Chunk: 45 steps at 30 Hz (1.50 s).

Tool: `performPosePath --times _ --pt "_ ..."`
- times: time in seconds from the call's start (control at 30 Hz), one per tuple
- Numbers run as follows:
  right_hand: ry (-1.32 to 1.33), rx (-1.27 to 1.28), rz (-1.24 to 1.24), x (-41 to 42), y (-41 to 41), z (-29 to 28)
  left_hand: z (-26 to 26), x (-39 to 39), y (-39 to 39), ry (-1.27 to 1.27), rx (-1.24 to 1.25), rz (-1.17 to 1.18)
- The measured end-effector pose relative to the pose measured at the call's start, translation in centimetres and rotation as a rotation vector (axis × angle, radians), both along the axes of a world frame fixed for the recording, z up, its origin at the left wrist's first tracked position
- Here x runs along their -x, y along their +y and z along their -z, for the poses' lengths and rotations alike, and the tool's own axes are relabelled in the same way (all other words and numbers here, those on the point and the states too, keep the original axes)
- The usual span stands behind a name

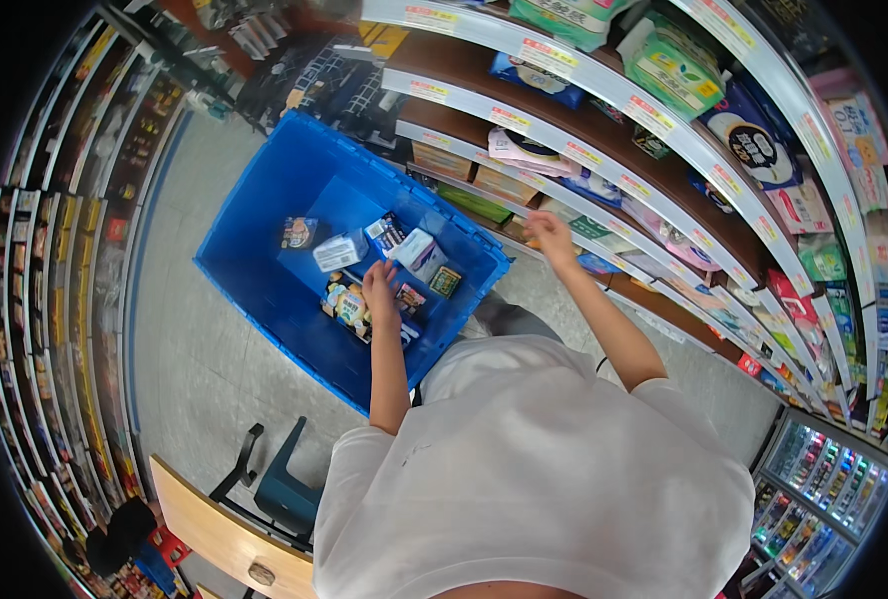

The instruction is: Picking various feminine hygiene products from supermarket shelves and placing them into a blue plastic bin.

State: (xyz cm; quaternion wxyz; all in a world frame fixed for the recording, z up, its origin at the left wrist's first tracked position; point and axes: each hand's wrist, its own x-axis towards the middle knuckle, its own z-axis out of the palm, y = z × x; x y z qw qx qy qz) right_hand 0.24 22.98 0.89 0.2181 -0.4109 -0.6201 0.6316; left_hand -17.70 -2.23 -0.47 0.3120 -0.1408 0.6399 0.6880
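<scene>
A large blue plastic crate (241, 288) stands before me with several packages in it. My left hand (381, 288) is over the crate, its fingers apart, beside a black and yellow printed pack (345, 303); whether it touches the pack is hard to tell. Near it lie a white wrapped pack (340, 250), a taller white pack (420, 254), a dark blue pack (385, 233), a small green and yellow box (445, 281) and a dark box (299, 233). My right hand (550, 236) is raised beside the lower shelves, fingers slightly bent, with nothing visible in it.
Shelves with a price-tag rail (601, 159) and packs of sanitary pads (758, 138) curve along the right. Another stocked shelf row (69, 299) runs at the left. A wooden table (219, 528) and a dark teal chair (288, 487) stand at lower left, a lit drinks cooler (818, 494) at lower right.
</scene>
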Motion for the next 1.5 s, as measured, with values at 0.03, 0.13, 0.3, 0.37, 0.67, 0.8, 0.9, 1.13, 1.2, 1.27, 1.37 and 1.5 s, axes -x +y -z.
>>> performPosePath --times 0.03,0.13,0.3,0.37,0.67,0.8,0.9,1.13,1.2,1.27,1.37,1.5 --pt "-0.040 0.000 0.077 -2.0 1.7 1.3 -0.9 -0.1 1.6 -0.001 -0.003 0.023" --pt "-0.069 0.140 0.316 -5.8 5.1 2.4 -3.0 -0.4 6.0 0.046 -0.113 0.193" --pt "-0.003 0.438 0.661 -9.7 9.8 3.0 -5.5 -0.9 14.1 -0.112 -0.398 0.366" --pt "0.082 0.491 0.773 -9.4 11.4 2.6 -4.7 -0.5 16.9 -0.102 -0.393 0.363" --pt "0.102 0.633 0.717 -6.8 15.0 5.4 5.0 4.6 27.9 0.272 0.183 0.599" --pt "-0.030 0.482 0.714 -7.6 16.2 4.8 4.1 2.4 31.2 0.270 0.233 0.621" --pt "0.272 0.498 0.597 -6.9 15.3 2.4 3.1 2.0 30.9 0.160 0.112 0.532" --pt "0.363 0.504 0.655 -8.8 13.4 -1.3 -1.7 0.7 27.6 -0.128 -0.171 0.535" --pt "0.351 0.477 0.595 -10.2 12.2 -1.6 -3.5 -0.1 24.2 -0.130 -0.216 0.498" --pt "0.332 0.467 0.535 -10.8 10.5 -3.1 -5.6 -0.7 19.5 -0.131 -0.278 0.399" --pt "0.378 0.526 0.398 -12.0 9.3 -2.8 -7.3 -1.0 11.8 -0.127 -0.368 0.186" --pt "0.298 0.569 0.290 -10.0 7.1 -5.4 -6.7 -1.5 2.2 -0.074 -0.334 -0.096"
